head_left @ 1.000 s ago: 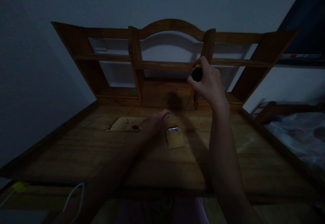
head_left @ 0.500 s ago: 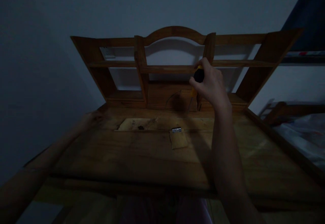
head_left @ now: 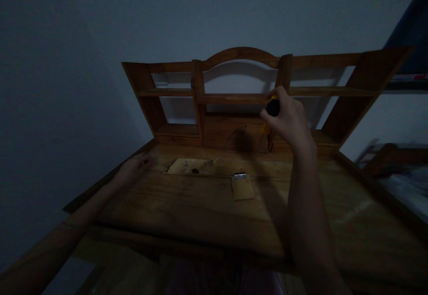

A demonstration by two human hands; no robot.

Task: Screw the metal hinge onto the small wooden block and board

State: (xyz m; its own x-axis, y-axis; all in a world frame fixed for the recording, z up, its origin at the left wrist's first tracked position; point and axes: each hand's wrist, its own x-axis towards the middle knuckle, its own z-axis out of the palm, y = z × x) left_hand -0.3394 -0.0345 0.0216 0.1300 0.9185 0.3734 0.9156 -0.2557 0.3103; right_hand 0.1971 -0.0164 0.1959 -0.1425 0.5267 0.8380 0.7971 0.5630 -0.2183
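Note:
Raised over the back of the wooden desk, my right hand is closed around the black and yellow handle of a screwdriver. Its thin shaft points down, with the tip hard to make out in the dark. Below and left of it, a small silver hinge lies at a seam in the desktop, joined to a pale squarish piece. My left hand is low over the desk's left side, fingers loosely bent and slightly blurred, with nothing visible in them. A pale rough patch with a dark spot is right of it.
A wooden shelf unit with an arched top stands along the desk's back, against the wall. Raised edges run along both desk sides. Beyond the right edge are a wooden frame and pale bedding or plastic. The room is dim.
The view has shifted, so desk and shelf sit further right and lower. My left hand has come slightly nearer me. My right hand still grips the screwdriver, almost unmoved over the desk.

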